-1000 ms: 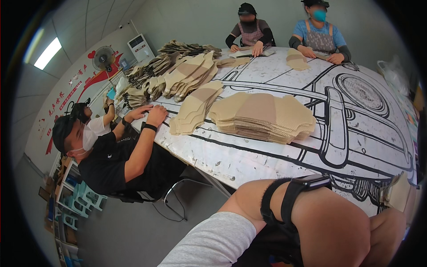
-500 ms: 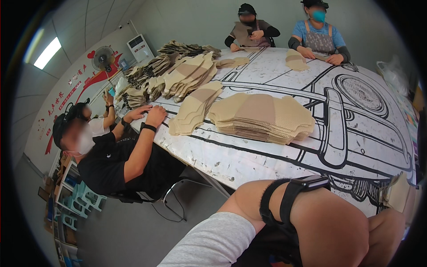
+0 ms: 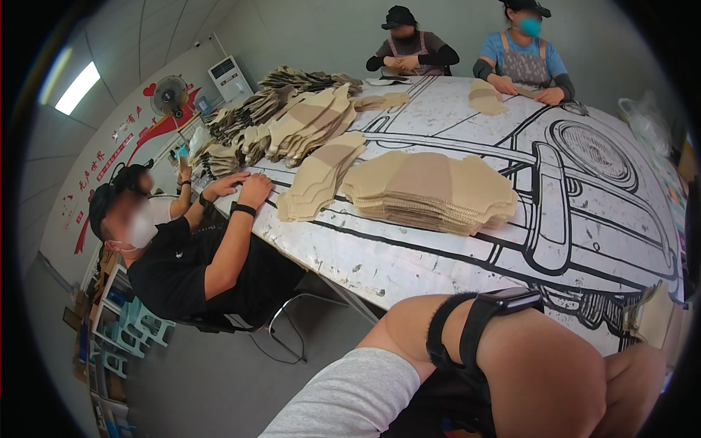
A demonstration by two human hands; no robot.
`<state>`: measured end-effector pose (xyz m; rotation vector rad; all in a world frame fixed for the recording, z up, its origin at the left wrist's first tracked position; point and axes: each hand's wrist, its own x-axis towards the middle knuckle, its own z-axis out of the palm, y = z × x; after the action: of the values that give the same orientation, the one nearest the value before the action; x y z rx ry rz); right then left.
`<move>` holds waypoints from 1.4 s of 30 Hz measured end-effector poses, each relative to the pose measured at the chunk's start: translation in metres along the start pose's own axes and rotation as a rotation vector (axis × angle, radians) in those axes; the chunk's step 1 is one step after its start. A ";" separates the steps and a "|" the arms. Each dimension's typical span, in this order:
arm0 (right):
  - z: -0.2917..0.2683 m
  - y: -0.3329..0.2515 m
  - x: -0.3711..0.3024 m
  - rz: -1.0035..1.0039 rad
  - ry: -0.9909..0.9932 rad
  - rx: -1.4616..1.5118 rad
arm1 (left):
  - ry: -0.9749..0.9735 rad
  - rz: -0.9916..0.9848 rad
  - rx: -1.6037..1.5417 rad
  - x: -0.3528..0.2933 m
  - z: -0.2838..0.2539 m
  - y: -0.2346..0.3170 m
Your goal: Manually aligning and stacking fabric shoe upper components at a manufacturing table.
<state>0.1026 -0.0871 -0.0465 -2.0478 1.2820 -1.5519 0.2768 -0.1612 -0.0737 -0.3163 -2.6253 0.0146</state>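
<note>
My left hand [image 3: 544, 365] looms large at the lower right, beside the near table edge. A black strap and a dark-faced watch [image 3: 511, 298] circle its wrist, and a grey sleeve covers the forearm. Its fingers are hidden. Past it shows more bare skin, probably my right hand [image 3: 635, 387], cut off in shadow, fingers not readable. Nearest on the table, at the right rim, stand some beige pieces [image 3: 652, 314]. Farther off lies a thick stack of beige mesh fabric pieces [image 3: 431, 190] with a brown middle band, and a smaller fanned stack [image 3: 321, 179] beside it.
The white table [image 3: 350, 270] bears a black line drawing of a car. Heaps of fabric pieces [image 3: 248, 117] cover its far left. A co-worker in black [image 3: 182, 270] sits at left, hands on the edge. Two aproned co-workers [image 3: 522, 66] sit across. Teal stools [image 3: 139, 321] stand behind.
The co-worker at the far middle has lowered a beige piece, and both hands now meet near the table. The left-hand co-worker's head shifted slightly. My hands stay put.
</note>
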 end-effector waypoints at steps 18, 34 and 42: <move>-0.015 0.002 -0.004 -0.176 0.067 -0.032 | 1.079 -0.455 0.112 0.148 0.073 -0.015; -0.024 -0.008 0.002 -0.020 -0.089 0.065 | 1.368 -2.480 0.589 0.265 0.035 0.011; -0.018 -0.001 0.009 0.106 -0.166 0.187 | 1.314 -2.387 0.251 0.232 0.034 0.023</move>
<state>0.0878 -0.0887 -0.0334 -1.9153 1.1207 -1.3680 0.0680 -0.0848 0.0041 1.9650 -0.4238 -0.4252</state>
